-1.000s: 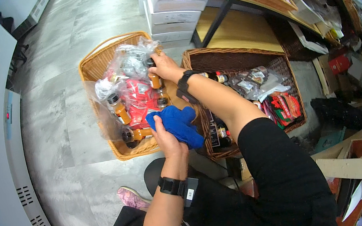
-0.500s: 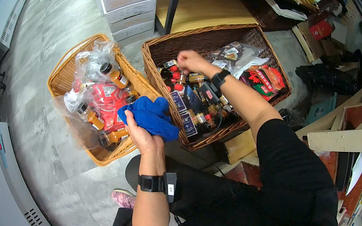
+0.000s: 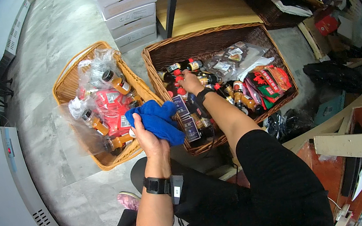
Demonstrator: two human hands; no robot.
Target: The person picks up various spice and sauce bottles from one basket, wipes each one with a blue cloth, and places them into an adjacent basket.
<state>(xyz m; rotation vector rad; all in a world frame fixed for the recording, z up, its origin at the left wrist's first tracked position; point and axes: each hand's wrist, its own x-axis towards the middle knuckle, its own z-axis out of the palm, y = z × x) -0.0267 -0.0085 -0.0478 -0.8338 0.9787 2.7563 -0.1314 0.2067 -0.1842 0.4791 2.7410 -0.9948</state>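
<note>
A: Where are the hands at this moment?

B: The left hand (image 3: 146, 134) is clenched around a blue cloth (image 3: 158, 120), held over the gap between the two baskets. The right hand (image 3: 191, 82) is down inside the dark wicker basket (image 3: 207, 39), its fingers closed on a red-capped bottle (image 3: 178, 79) among the other bottles.

A: What has changed from a second ago?

B: A second ago the right hand was over the light wicker basket (image 3: 68, 80), at the bagged bottles. Half a second ago it had already crossed into the dark basket. Now it is lower among the bottles there, near the basket's left wall.

A: And the cloth?

B: It has stayed in the left hand the whole time, at about the same place by the near edge of the light basket. The hand's grip looks the same.

A: What lies around the hands?

B: The light basket holds orange-capped bottles in clear plastic bags (image 3: 98, 69) and red packets (image 3: 112, 107). The dark basket holds dark bottles with red caps, blue-labelled boxes (image 3: 189, 125) at its left, and red snack packs (image 3: 272, 80) at its right. White cartons (image 3: 129, 3) are stacked behind the baskets.
</note>
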